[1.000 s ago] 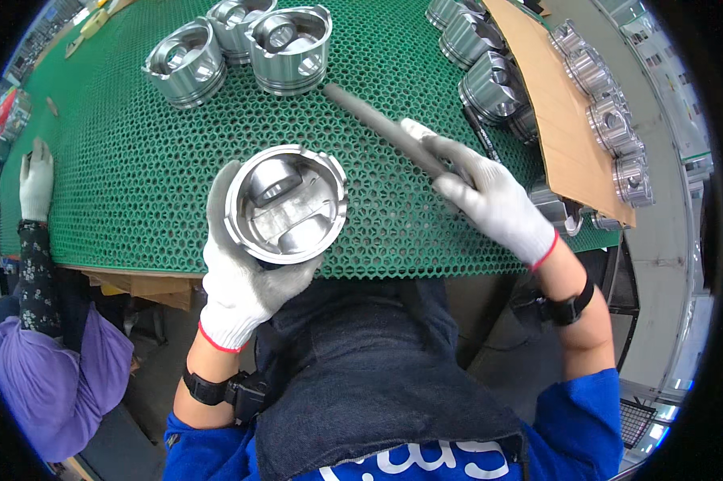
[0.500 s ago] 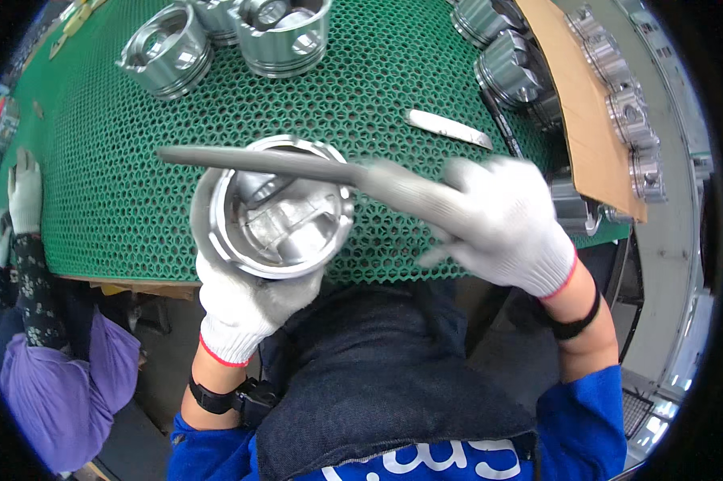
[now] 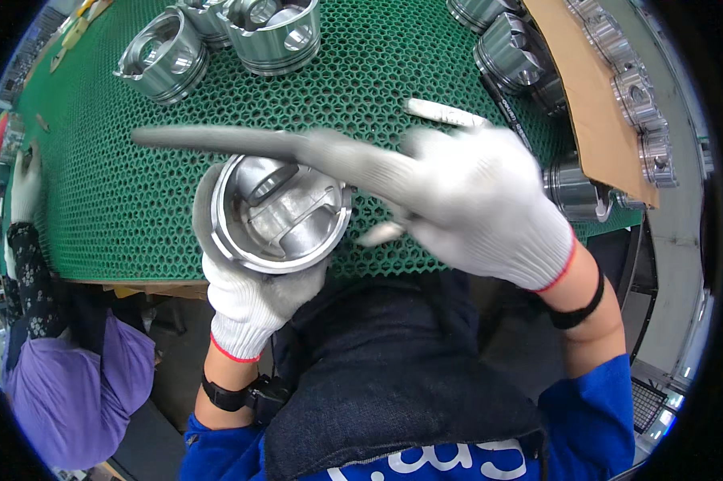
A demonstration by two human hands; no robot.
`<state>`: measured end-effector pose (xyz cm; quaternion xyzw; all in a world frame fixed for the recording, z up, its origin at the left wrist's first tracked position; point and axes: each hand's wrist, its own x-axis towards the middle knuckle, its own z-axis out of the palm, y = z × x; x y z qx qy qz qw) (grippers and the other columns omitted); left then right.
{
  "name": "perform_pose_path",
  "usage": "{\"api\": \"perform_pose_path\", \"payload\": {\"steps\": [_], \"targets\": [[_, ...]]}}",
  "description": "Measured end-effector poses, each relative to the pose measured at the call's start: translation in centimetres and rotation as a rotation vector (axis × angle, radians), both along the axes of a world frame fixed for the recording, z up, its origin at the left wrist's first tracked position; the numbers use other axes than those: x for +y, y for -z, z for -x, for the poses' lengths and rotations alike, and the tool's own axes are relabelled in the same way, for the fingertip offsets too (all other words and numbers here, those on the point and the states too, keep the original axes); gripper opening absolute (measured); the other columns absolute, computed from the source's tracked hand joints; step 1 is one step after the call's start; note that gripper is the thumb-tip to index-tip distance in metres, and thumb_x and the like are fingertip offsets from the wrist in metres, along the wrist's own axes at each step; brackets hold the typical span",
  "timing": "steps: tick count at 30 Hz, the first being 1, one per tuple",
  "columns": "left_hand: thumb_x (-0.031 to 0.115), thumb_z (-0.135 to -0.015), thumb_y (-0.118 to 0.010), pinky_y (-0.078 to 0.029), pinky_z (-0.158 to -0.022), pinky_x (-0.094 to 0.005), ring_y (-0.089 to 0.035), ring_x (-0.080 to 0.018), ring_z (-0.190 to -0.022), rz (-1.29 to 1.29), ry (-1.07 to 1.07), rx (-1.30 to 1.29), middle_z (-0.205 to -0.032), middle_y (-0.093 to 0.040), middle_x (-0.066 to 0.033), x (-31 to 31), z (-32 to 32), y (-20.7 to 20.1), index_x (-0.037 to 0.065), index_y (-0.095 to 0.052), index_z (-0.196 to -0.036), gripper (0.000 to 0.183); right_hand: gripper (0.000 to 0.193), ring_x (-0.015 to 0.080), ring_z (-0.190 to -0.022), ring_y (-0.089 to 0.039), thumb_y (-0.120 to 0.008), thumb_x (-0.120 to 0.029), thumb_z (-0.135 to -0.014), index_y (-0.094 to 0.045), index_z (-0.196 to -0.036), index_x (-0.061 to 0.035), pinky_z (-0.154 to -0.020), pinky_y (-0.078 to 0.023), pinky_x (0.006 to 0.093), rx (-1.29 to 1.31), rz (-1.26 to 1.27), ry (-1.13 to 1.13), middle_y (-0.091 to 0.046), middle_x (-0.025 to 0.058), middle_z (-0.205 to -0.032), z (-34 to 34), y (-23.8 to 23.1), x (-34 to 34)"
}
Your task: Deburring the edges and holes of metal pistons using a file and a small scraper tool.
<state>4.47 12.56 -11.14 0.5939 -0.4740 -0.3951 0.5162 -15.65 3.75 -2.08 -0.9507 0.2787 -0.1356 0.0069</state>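
In my gloved left hand [image 3: 257,301] rests a silver metal piston [image 3: 297,212], its hollow side tilted up towards me. Fingers wrap its left and lower sides. My gloved right hand [image 3: 482,204] is closed round a long, narrow grey tool [image 3: 209,139], shaped like a file and smeared by motion. It points left across the piston's far rim; whether it touches the metal I cannot tell. Just past the right hand lies a white, slim strip-like piece [image 3: 438,111] on the mat.
The green honeycomb mat [image 3: 377,72] covers the table. Several pistons [image 3: 165,60] stand at the far left, and others [image 3: 510,52] lie at right beside a cardboard sheet [image 3: 586,104]. A black marker [image 3: 506,108] lies near them. A co-worker's gloved hand [image 3: 26,188] is at the left edge.
My right hand and the grey tool have moved left, farther across the piston. The piston in my left hand has turned slightly. The co-worker's hand has shifted a little.
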Motion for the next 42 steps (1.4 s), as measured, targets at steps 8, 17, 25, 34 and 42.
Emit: {"api": "perform_pose_path", "payload": {"steps": [8, 17, 25, 34, 42], "targets": [[0.022, -0.063, -0.087, -0.046, -0.103, -0.0378, -0.056, -0.0268, -0.121, 0.106, 0.005, -0.258, -0.135, -0.052, -0.0140, 1.2, 0.2, 0.5, 0.001, -0.026, -0.144, 0.104, 0.058, 0.0311, -0.080, -0.070, -0.063, 0.000, -0.081, -0.051, -0.138, -0.0067, -0.073, -0.057, 0.0362, 0.043, -0.697, 0.141, -0.070, 0.0160, -0.097, 5.0, -1.3, 5.2], [0.020, -0.077, -0.082, -0.050, -0.092, -0.0369, -0.063, -0.0254, -0.102, 0.188, -0.183, -0.271, -0.116, -0.061, -0.0206, 3.9, -1.6, -0.5, -0.012, -0.027, -0.144, 0.092, 0.062, 0.0244, -0.080, -0.071, -0.066, -0.032, -0.086, -0.052, -0.133, 0.0059, -0.073, -0.056, 0.0306, -0.357, -1.333, 0.417, -0.068, 0.0193, -0.117, 11.7, -3.8, 7.3], [0.013, -0.079, -0.074, -0.050, -0.094, -0.0336, -0.063, -0.0227, -0.109, 0.184, 0.353, -0.493, -0.126, -0.061, -0.0139, -3.9, -6.6, -3.2, 0.001, -0.057, -0.129, 0.054, 0.077, 0.0271, -0.126, -0.051, -0.060, -0.052, -0.091, -0.048, -0.136, 0.0097, -0.103, -0.043, 0.0352, -0.427, -1.786, 0.409, -0.055, 0.0219, -0.135, 10.3, -3.8, 6.4], [0.022, -0.079, -0.075, -0.052, -0.092, -0.0317, -0.067, -0.0197, -0.102, 0.156, 0.366, -0.389, -0.114, -0.069, -0.0116, -5.3, -5.2, -0.4, 0.001, -0.062, -0.123, 0.050, 0.061, 0.0155, -0.065, -0.062, -0.048, -0.043, -0.099, -0.043, -0.144, -0.0023, -0.065, -0.053, 0.0310, -0.281, -1.483, 0.000, -0.069, 0.0160, -0.101, 2.2, -0.4, 3.8], [0.009, -0.092, -0.061, -0.050, -0.097, -0.0341, -0.063, -0.0196, -0.106, -0.105, 0.209, 0.286, -0.117, -0.066, -0.0129, -4.3, -5.3, -0.7, -0.002, -0.058, -0.124, 0.034, 0.066, 0.0271, -0.096, -0.063, -0.049, -0.042, -0.099, -0.037, -0.144, 0.0058, -0.083, -0.054, 0.0388, -0.362, -1.646, -0.079, -0.056, 0.0264, -0.124, 10.0, -1.2, 4.5]]}}
